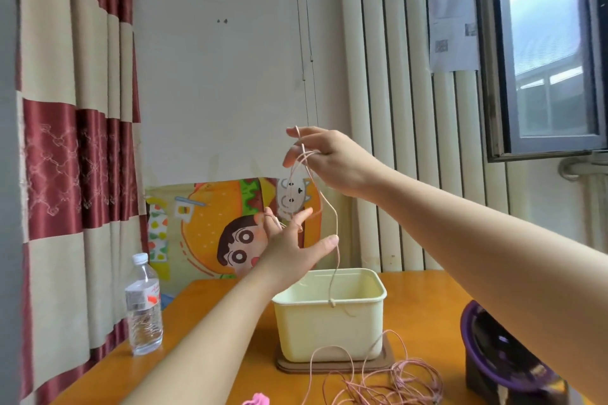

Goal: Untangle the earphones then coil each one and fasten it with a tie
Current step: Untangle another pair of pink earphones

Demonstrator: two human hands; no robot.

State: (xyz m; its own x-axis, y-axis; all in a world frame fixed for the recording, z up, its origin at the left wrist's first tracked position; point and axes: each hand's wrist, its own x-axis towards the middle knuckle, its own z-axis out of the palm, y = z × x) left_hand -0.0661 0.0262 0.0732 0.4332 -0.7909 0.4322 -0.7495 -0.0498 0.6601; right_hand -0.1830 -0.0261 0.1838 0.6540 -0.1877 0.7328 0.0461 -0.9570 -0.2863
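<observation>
Orange table (427, 306), pink earphone cord (336, 220) looped over spread left fingers (324, 245), pinched in right fingers (296, 154).

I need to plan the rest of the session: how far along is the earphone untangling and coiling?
Nothing looks finished: no tied coil is in view. In hand: the right hand holds loops of pink cable, the left hand is spread with a strand across it, and one length hangs toward the cream tub. Left: the tangled heap on the table, then coiling and tying.
</observation>
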